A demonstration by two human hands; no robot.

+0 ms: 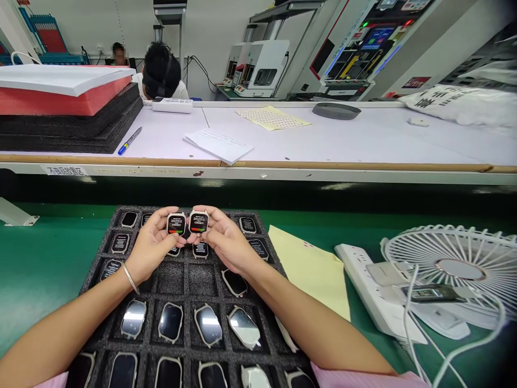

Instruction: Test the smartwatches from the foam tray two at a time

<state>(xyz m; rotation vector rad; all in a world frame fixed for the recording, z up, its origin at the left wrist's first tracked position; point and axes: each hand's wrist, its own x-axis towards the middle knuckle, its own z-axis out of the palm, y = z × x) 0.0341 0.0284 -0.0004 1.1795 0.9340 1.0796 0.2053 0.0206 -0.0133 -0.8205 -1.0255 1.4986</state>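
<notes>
"不良品…区" on shelf-edge label [65,171], watch-screen text [198,220] illegibly small

The text on both held smartwatches [176,222] is too small to read, as is the handwriting on the paper sheet [220,144]. The view's lower edge cuts off the foam tray [184,283]; the right hand [226,237] hides some compartments.

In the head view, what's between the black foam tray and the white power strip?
A yellow sheet lies on the green tabletop between the foam tray and the power strip, as the head view shows.
</notes>
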